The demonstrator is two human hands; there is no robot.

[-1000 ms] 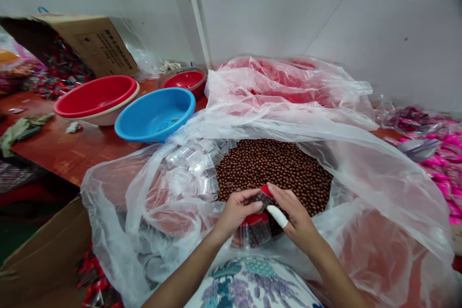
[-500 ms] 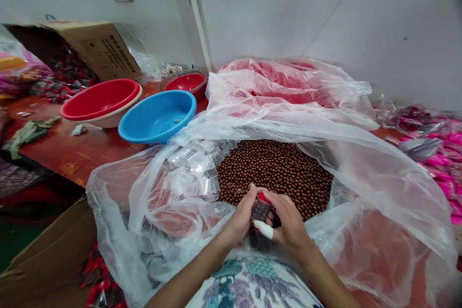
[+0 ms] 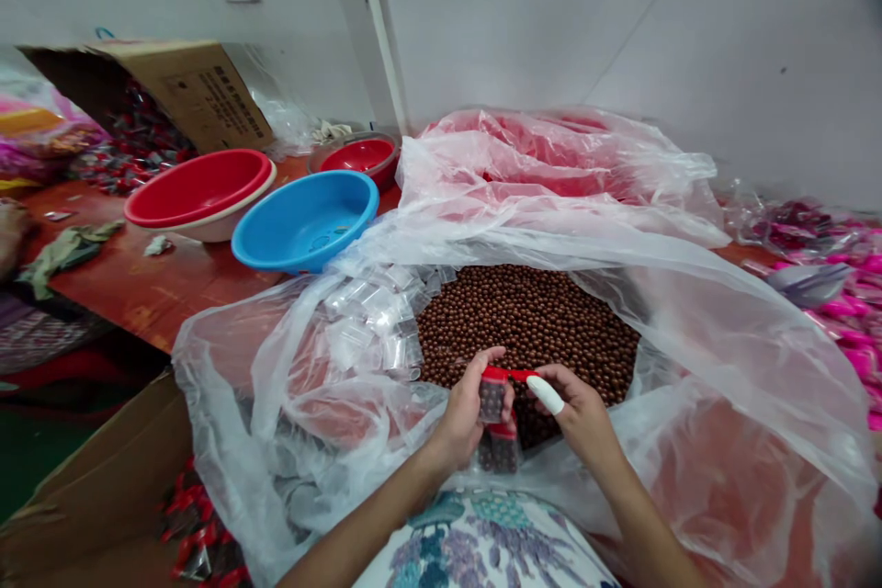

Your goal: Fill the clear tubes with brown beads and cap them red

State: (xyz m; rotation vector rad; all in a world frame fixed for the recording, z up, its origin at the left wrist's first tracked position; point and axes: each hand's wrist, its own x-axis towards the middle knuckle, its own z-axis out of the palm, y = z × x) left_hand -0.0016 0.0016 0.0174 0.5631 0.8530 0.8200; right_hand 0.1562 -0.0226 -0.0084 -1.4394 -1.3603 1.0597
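My left hand is closed round a small clear plastic box of brown balls with a red top. A red strip runs from that top to my right hand, which pinches its end between thumb and fingers. The right thumb wears a white cover. Just below the left hand sits another filled box with a red top; what supports it is hidden. Glossy brown balls lie heaped beyond my hands, and empty clear boxes are piled to their left.
A translucent plastic sheet surrounds the heap. Behind it lies a bag of red pieces. Blue and red basins stand left on the table. Cardboard boxes with filled packs flank the left; pink packs lie right. Another person's hand shows far left.
My hands have moved apart from round the box. The right hand has shifted right, drawing the red strip out sideways. The second filled box shows more plainly below.
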